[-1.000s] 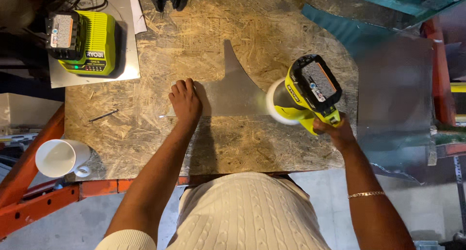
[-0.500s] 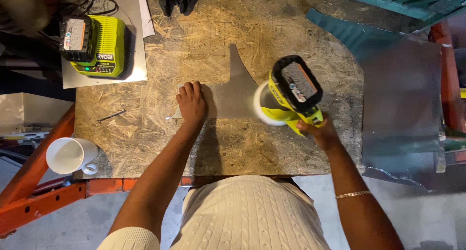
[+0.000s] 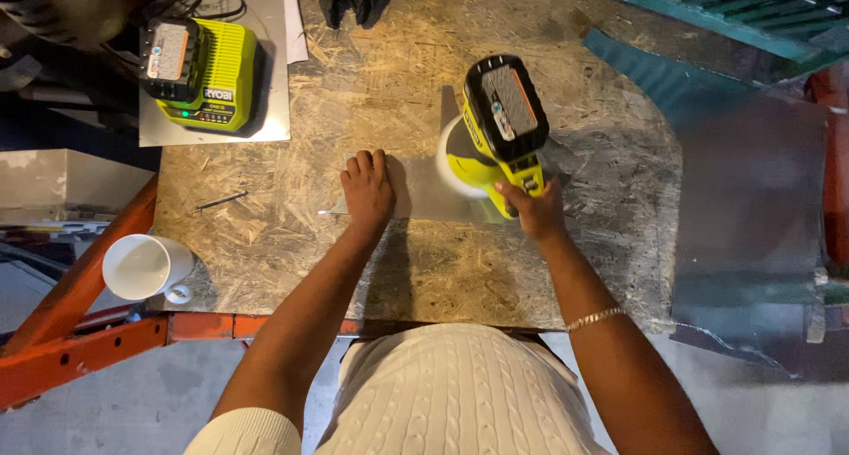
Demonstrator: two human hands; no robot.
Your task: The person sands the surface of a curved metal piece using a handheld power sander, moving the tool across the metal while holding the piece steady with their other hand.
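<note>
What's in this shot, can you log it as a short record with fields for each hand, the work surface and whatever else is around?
left hand: flat on the metal sheet, pinning it down
right hand: grips the yellow cordless polisher, its pad on the sheet
surface: chipboard bench top
upper left: battery charger on a metal plate
lower left edge: white cup
right: large bare metal sheet

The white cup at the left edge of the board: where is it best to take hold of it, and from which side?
Judging by its pose, grip the white cup around its outer wall, coming from above and the left. It stands upright with its open mouth up. Its small handle points down-right toward the board, so it is harder to reach.
</note>
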